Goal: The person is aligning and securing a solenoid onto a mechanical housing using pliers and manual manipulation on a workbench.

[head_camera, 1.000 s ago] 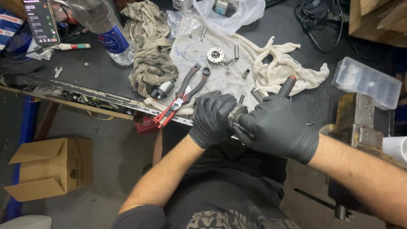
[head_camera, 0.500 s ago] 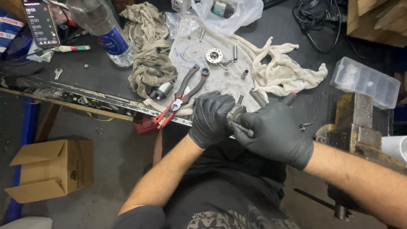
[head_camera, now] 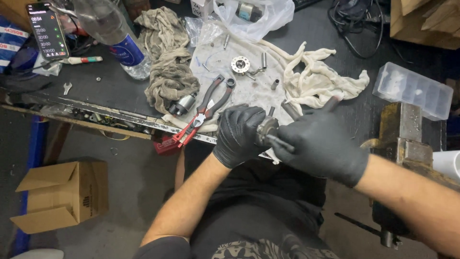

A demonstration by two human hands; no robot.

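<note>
Both hands gloved black, meeting at frame centre over the near edge of the bench. Left hand wrapped tight round a small grey metal part, cylindrical by the look, mostly hidden under the fingers. Right hand closed on a thin tool whose tip meets the part; tool kind not clear, handle buried in the palm. Part held off the surface, just below the stained white cloth. On that cloth, upper centre: round toothed metal piece, a few short pins and sleeves, a small ring near the pliers head. Red-handled pliers lying diagonal at the cloth's left edge, untouched. Dirty grey rag left of that, small dark cylinder at its foot. Plastic bottle and phone upper left, clear plastic compartment box right, rusty vise right edge, cardboard box on the floor lower left. Judging by the loose pieces spread out: assembly already apart, work on the held part mid-way, scattered bits not yet gathered or refitted.
</note>
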